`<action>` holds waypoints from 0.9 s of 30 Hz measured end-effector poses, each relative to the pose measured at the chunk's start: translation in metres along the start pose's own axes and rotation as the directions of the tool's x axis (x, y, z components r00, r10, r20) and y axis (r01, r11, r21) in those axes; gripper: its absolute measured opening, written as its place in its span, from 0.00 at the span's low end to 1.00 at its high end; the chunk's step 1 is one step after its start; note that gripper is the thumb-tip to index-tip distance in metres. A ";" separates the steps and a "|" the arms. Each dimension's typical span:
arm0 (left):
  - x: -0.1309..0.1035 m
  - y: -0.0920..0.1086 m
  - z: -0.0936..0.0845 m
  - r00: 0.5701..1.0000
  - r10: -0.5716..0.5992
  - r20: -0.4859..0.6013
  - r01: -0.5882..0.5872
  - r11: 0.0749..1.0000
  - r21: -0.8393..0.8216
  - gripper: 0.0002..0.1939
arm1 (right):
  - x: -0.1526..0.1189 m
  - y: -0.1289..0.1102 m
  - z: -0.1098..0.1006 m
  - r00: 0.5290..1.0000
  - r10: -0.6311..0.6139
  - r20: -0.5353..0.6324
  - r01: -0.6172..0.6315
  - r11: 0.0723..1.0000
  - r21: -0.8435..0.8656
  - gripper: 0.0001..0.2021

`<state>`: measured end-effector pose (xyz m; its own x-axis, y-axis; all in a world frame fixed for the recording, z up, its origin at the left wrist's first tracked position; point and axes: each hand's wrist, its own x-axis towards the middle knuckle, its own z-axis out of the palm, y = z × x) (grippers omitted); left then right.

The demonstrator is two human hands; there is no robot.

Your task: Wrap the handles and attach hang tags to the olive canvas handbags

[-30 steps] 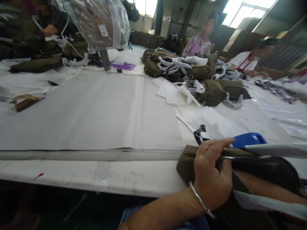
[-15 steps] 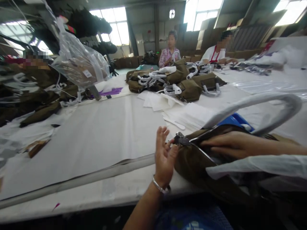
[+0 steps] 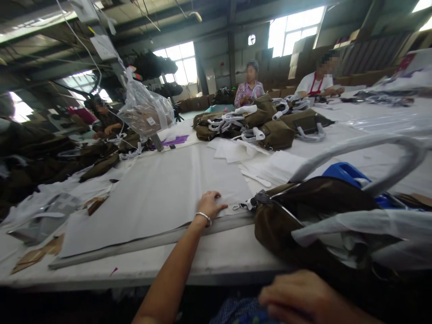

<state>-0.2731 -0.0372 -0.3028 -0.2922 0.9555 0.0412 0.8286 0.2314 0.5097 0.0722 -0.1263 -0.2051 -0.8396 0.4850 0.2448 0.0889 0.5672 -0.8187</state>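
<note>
At the right of the table sits an olive-brown bag [image 3: 275, 229], its zipped top gaping and its two handles [image 3: 357, 148] wrapped in pale padding. Beyond the bag's left end, a small metal clip [image 3: 238, 207] lies on the table. My left hand [image 3: 209, 204] is just left of that clip, over the grey-white sheet [image 3: 158, 189]; its thumb and fingers are apart and nothing is in it. Low in front of the bag is my right hand [image 3: 300, 294], slightly blurred, fingers curled; whatever they hold, if anything, is hidden.
Behind the bag is a blue plastic object [image 3: 340, 173]. White paper sheets [image 3: 280, 164] lie further back, near a heap of olive bags [image 3: 276, 130]. A clear plastic sack [image 3: 145, 108] hangs at left. Two people sit across the table, another at far left.
My right hand has come out of the bag's opening and down toward me. My left hand has moved left, away from the bag's end. The view has shifted left and up.
</note>
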 end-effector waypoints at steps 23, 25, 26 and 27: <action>-0.073 -0.047 -0.100 0.982 -0.021 -0.189 -0.058 0.912 -0.406 0.14 | 0.143 0.085 0.087 0.729 0.631 -0.266 -0.072 0.456 0.887 0.41; -0.081 -0.050 -0.100 0.980 -0.033 -0.194 -0.049 0.914 -0.402 0.16 | 0.146 0.087 0.089 0.703 0.636 -0.320 -0.111 0.542 0.833 0.45; -0.083 -0.051 -0.098 0.982 -0.037 -0.183 -0.040 0.915 -0.402 0.16 | 0.148 0.088 0.091 0.689 0.632 -0.355 -0.121 0.583 0.803 0.46; -0.083 -0.053 -0.095 0.986 -0.040 -0.162 -0.029 0.915 -0.403 0.17 | 0.150 0.090 0.092 0.683 0.623 -0.381 -0.126 0.614 0.779 0.47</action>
<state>-0.3377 -0.1462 -0.2518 -0.3982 0.9034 0.1592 0.5738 0.1099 0.8116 -0.0952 -0.0642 -0.2899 -0.3135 0.9384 -0.1452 -0.2575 -0.2311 -0.9382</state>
